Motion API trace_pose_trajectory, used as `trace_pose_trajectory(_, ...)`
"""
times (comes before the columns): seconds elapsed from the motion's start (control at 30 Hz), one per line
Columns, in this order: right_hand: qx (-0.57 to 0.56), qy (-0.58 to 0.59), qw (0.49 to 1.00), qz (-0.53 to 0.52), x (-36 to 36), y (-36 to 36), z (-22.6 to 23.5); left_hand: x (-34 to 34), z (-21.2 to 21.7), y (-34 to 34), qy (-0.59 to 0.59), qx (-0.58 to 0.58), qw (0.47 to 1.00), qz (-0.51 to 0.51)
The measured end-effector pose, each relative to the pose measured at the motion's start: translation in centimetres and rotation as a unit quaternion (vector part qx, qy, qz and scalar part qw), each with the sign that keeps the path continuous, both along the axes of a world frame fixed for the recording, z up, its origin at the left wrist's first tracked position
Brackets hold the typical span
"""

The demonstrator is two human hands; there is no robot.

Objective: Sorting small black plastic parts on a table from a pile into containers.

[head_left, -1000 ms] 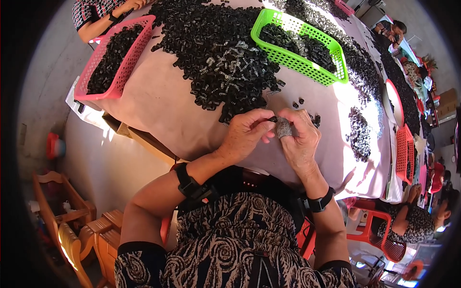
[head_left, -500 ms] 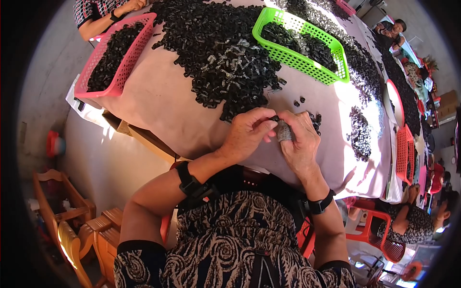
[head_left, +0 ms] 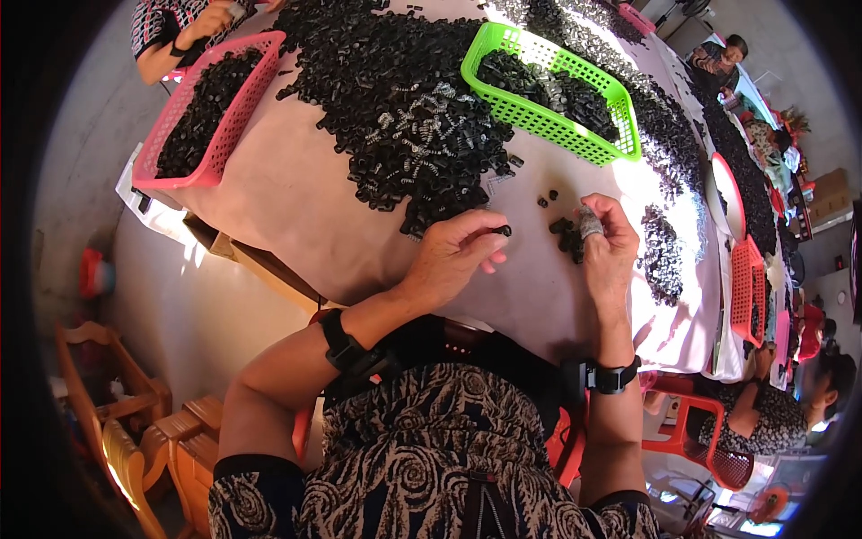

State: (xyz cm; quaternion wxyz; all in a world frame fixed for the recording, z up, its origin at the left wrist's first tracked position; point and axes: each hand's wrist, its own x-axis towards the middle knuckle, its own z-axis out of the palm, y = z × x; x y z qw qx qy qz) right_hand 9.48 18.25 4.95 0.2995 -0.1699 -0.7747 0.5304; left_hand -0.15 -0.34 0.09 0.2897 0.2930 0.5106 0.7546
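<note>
My left hand is above the cloth near the tip of a large heap of black plastic parts. Its thumb and forefinger pinch one small black plastic part. My right hand, a grey wrap round one finger, is curled with its fingertips together beside a small cluster of black parts. Whatever sits in those fingertips, if anything, I cannot make out. Small silver springs lie on the heap ahead of my left hand.
A green basket and a pink basket, both holding black parts, stand on the cloth-covered table. A co-worker's hand shows at the far left. More heaps, a red basket and other people are to the right.
My hands were together at the small part; now they are apart. My right hand has moved right to the small cluster, while the left keeps the part. The co-worker's hand has shifted.
</note>
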Motion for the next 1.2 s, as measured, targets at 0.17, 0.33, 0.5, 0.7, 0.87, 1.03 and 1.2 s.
trace_pose_trajectory(0.17, 0.045, -0.092, 0.994, 0.03, -0.7, 1.5, -0.4, 0.0, 0.3, -0.1, 0.008, -0.027, 1.0, 0.002)
trace_pose_trajectory(0.33, 0.282, -0.089, 0.951, 0.091, -2.7, 1.9, -0.4, 0.0, 0.0, 0.0, 0.016, -0.022, 1.0, 0.002)
trace_pose_trajectory(0.5, 0.565, -0.142, 0.801, 0.139, -4.2, 2.3, -0.2, 0.0, 0.3, 0.0, 0.008, -0.034, 0.999, 0.002)
trace_pose_trajectory(0.7, 0.581, -0.172, 0.785, 0.13, -4.1, 1.2, 0.0, 0.0, 0.4, -0.1, 0.009, -0.038, 0.999, -0.001)
trace_pose_trajectory(0.87, 0.329, -0.148, 0.927, 0.099, -3.4, -0.3, -0.2, 0.1, 0.2, 0.0, -0.012, -0.032, 0.999, -0.001)
trace_pose_trajectory(1.03, -0.065, -0.088, 0.985, 0.134, -2.2, -3.4, 0.3, 0.0, 0.1, -0.1, 0.003, -0.036, 0.999, -0.001)
trace_pose_trajectory(1.2, -0.075, -0.013, 0.988, 0.135, -1.8, -4.5, -0.3, 0.0, -0.1, 0.1, 0.013, -0.041, 0.999, -0.012)
